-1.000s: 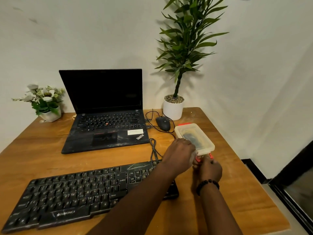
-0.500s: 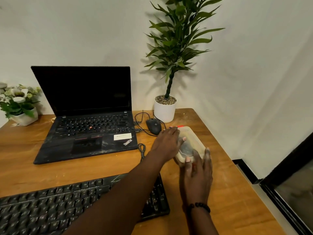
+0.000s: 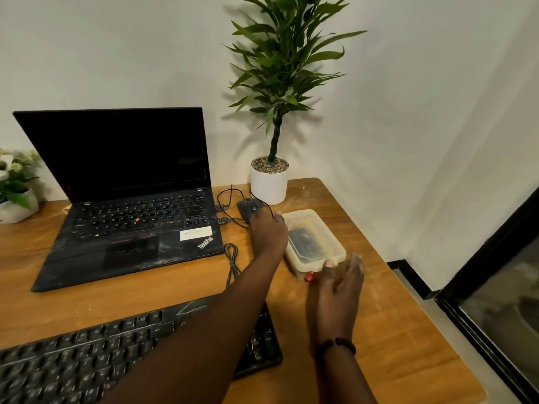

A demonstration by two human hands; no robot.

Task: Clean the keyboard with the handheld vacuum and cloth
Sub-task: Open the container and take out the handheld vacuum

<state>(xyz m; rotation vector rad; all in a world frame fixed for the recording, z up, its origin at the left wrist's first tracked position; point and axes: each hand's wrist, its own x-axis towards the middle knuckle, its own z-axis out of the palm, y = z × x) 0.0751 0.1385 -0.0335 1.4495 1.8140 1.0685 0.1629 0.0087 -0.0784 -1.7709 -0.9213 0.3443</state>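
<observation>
Both hands at a lidded plastic box on the wooden desk.

Head view: the left hand rests against the left side of the translucent plastic box, fingers curved over its edge, though whether they grasp it cannot be told. The right hand hovers at the box's near end, fingers straight and released, holding nothing. A dark object shows through the lid. The black keyboard lies at the near left, partly under the left forearm. Behind it stands an open laptop, with a mouse and a potted plant beyond the box.

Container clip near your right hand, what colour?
Red clip, at the container's near end; head view shows it.
</observation>
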